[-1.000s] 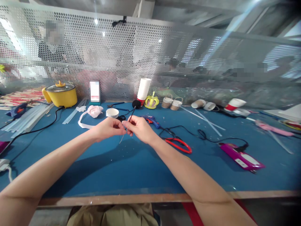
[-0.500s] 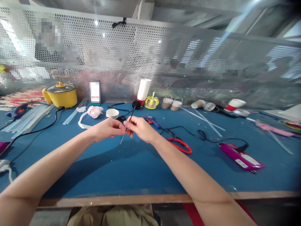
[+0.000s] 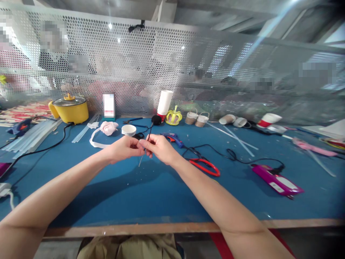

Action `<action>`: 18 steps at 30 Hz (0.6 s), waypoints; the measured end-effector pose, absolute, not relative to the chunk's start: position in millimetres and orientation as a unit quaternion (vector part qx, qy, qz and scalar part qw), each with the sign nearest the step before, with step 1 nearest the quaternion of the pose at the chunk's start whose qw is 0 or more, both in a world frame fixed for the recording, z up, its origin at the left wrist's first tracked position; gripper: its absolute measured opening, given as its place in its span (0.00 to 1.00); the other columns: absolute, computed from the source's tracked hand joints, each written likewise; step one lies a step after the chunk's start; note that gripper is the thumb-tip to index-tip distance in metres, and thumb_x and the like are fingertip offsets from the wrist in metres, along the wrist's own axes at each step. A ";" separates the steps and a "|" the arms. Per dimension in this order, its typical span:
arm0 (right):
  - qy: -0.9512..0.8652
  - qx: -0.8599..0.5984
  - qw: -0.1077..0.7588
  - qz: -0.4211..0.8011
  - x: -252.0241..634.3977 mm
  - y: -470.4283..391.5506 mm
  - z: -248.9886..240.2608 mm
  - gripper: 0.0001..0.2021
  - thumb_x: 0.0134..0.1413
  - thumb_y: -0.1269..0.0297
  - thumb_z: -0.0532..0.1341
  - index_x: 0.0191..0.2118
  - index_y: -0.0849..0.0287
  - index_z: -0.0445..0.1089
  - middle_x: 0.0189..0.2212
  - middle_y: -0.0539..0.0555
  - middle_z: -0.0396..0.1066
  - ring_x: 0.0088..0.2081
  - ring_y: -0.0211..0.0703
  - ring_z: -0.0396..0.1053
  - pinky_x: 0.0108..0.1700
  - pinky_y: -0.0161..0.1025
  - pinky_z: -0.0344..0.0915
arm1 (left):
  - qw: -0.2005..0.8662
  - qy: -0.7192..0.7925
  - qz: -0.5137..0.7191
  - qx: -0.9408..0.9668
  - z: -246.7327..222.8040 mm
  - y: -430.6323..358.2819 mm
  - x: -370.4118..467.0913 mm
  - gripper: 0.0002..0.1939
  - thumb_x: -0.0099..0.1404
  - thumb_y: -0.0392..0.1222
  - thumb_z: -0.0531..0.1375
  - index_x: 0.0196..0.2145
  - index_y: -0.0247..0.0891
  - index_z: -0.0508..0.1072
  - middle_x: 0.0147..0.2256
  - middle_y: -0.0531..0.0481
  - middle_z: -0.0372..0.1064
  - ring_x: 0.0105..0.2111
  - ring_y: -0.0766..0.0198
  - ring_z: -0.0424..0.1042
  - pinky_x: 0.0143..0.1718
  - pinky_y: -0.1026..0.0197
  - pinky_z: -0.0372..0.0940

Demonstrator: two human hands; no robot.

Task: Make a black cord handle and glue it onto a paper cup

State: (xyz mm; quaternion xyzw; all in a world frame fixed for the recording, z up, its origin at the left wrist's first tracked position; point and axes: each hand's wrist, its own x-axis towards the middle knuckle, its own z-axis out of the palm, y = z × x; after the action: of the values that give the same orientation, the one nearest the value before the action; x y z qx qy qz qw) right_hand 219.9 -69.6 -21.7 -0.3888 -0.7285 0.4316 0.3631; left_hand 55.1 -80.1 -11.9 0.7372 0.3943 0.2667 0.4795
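Observation:
Above the middle of the table, a thin dark stem (image 3: 150, 132) with a round black head (image 3: 156, 120) slants up and away from me. Its pale lower end (image 3: 140, 160) sticks out below my fingers. My right hand (image 3: 159, 148) is closed, pinching the stem below the head. Fingertips of my left hand (image 3: 126, 148) press together on the stem beside the right thumb, partly hidden. Just beyond the hands lie a white roll of tape (image 3: 128, 130) and a blue glue gun (image 3: 175, 140).
A yellow electric pot (image 3: 71, 110), a pink fabric rose (image 3: 108, 128) and a phone (image 3: 109, 105) stand at the back left. Paper cups (image 3: 165, 102), a yellow crown-shaped piece (image 3: 174, 117) and small baskets (image 3: 191, 117) line the back. Rightward are red-handled pliers (image 3: 206, 167) and a purple power strip (image 3: 277, 180).
The black head has tilted slightly to the left and the stem has turned a little between my fingers. Both hands stay in almost the same place.

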 end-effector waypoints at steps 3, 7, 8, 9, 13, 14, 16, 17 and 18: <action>-0.708 -0.355 0.368 0.487 220.8 -68.0 -21.8 0.19 0.45 0.47 0.59 0.24 0.61 0.61 0.16 0.46 0.62 0.18 0.31 0.61 0.20 0.30 0.60 | 0.521 0.378 0.272 0.715 -14.0 -79.1 54.8 0.10 0.53 0.44 0.59 0.22 0.33 0.66 0.20 0.57 0.57 0.19 0.74 0.51 0.19 0.67 0.46; -0.654 -0.280 0.363 0.602 224.7 -64.6 -18.6 0.17 0.44 0.50 0.61 0.28 0.61 0.64 0.23 0.47 0.65 0.21 0.31 0.63 0.19 0.29 0.61 | 0.600 0.346 0.274 0.667 -13.9 -78.8 54.1 0.11 0.51 0.44 0.61 0.23 0.33 0.66 0.23 0.55 0.61 0.19 0.76 0.50 0.19 0.68 0.45; -0.646 -0.274 0.361 0.614 225.6 -64.0 -17.9 0.17 0.43 0.51 0.62 0.28 0.61 0.64 0.23 0.47 0.65 0.21 0.30 0.63 0.19 0.29 0.61 | 0.608 0.343 0.274 0.661 -13.6 -78.9 54.1 0.11 0.51 0.44 0.61 0.24 0.33 0.66 0.23 0.55 0.61 0.19 0.76 0.50 0.19 0.68 0.45; -0.643 -0.276 0.362 0.616 226.2 -63.6 -17.4 0.17 0.42 0.51 0.63 0.27 0.61 0.64 0.22 0.47 0.65 0.20 0.30 0.63 0.19 0.28 0.60 | 0.609 0.344 0.275 0.660 -13.3 -79.1 54.2 0.11 0.51 0.44 0.61 0.24 0.33 0.66 0.23 0.55 0.61 0.19 0.76 0.50 0.18 0.69 0.45; -0.658 -0.317 0.385 0.564 225.9 -63.4 -18.5 0.18 0.42 0.50 0.63 0.25 0.61 0.63 0.16 0.45 0.62 0.18 0.30 0.61 0.18 0.28 0.59 | 0.560 0.374 0.286 0.681 -12.6 -79.7 54.6 0.11 0.51 0.44 0.61 0.24 0.33 0.67 0.20 0.57 0.57 0.19 0.75 0.51 0.18 0.69 0.46; -0.665 -0.327 0.391 0.546 225.2 -63.6 -19.2 0.18 0.42 0.49 0.62 0.25 0.61 0.62 0.16 0.45 0.61 0.18 0.30 0.60 0.18 0.29 0.58 | 0.545 0.383 0.285 0.689 -12.5 -79.9 54.7 0.11 0.51 0.44 0.61 0.24 0.33 0.67 0.20 0.57 0.57 0.19 0.75 0.52 0.18 0.69 0.47; -0.678 -0.342 0.399 0.514 223.8 -64.3 -20.3 0.19 0.43 0.48 0.61 0.24 0.61 0.62 0.15 0.45 0.60 0.17 0.30 0.59 0.18 0.29 0.58 | 0.520 0.395 0.280 0.704 -12.2 -80.5 54.8 0.11 0.52 0.45 0.60 0.25 0.33 0.68 0.20 0.56 0.58 0.19 0.74 0.52 0.19 0.68 0.47; -0.684 -0.348 0.401 0.500 223.3 -64.8 -20.6 0.19 0.43 0.48 0.61 0.24 0.61 0.61 0.15 0.44 0.60 0.16 0.30 0.59 0.18 0.29 0.58 | 0.510 0.398 0.277 0.710 -12.0 -80.8 54.8 0.11 0.52 0.45 0.60 0.25 0.33 0.68 0.20 0.56 0.58 0.19 0.74 0.53 0.19 0.68 0.47; -0.690 -0.355 0.403 0.486 222.9 -65.2 -20.7 0.19 0.44 0.47 0.60 0.24 0.61 0.61 0.14 0.44 0.60 0.16 0.29 0.58 0.17 0.29 0.57 | 0.502 0.400 0.276 0.716 -11.7 -81.2 54.8 0.11 0.52 0.45 0.60 0.25 0.33 0.68 0.20 0.56 0.59 0.19 0.74 0.53 0.19 0.68 0.47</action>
State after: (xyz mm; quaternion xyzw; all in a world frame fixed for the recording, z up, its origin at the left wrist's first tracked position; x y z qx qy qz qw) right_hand 222.9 -65.2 -20.7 -0.3548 -0.6898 0.4858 0.4028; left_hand 54.8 -81.2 -11.7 0.7155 0.3996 0.2756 0.5023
